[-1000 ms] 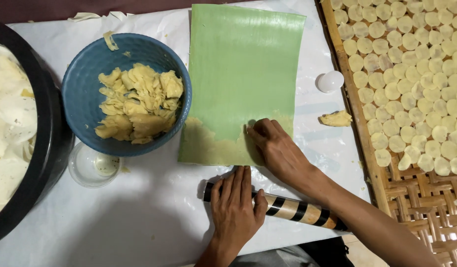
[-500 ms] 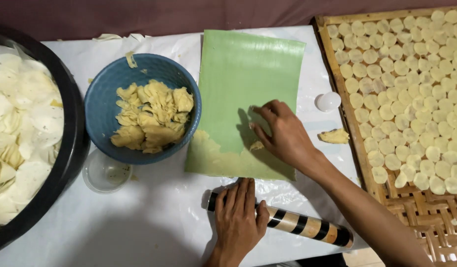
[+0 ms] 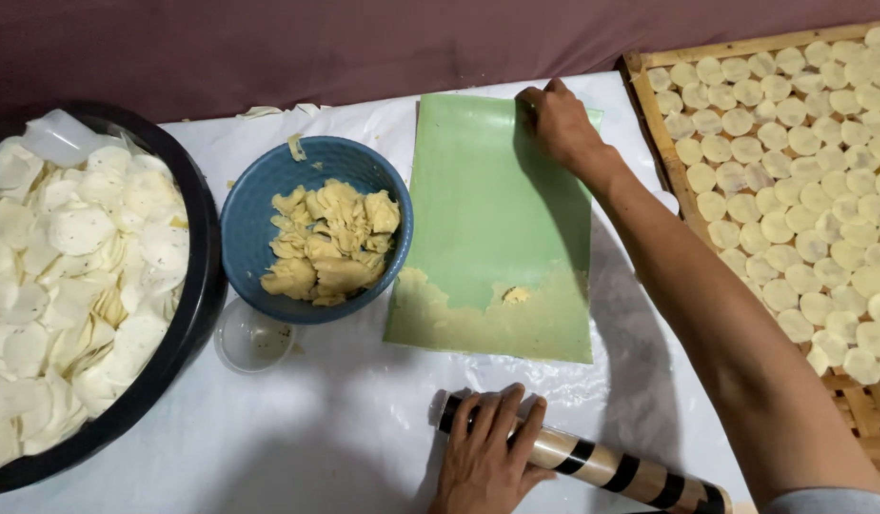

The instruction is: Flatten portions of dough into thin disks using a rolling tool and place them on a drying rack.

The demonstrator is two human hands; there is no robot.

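From the camera on your head, you look down at a table with a white plastic cover (image 3: 297, 428).

Your left hand (image 3: 487, 457) lies flat on a wooden rolling pin with black stripes (image 3: 592, 462). The fingers are spread out and rest on top of the pin's left end. They press down on it but do not curl around it. The pin lies near the bottom edge, tilted a bit down to the right.

Your right hand (image 3: 559, 119) reaches far up to the top right corner of a flat green plastic sheet (image 3: 487, 200). The fingers are bent and pinch the sheet's top edge. Your right arm crosses over the table and hides part of the tray's left edge.

A thin layer of pale yellow dough (image 3: 487, 319) is stuck on the bottom part of the green sheet, just above the rolling pin.

Just left of the sheet sits a round blue bowl (image 3: 249, 219) with lumps of yellow dough (image 3: 330, 243) in it. A small clear plastic cup (image 3: 249, 338) sits just below the bowl.

Far left is a big black tub (image 3: 197, 295) full of thin white round slices (image 3: 69, 266).

On the right is a woven bamboo tray (image 3: 859, 400) with rows of small pale round dough pieces (image 3: 801, 171).
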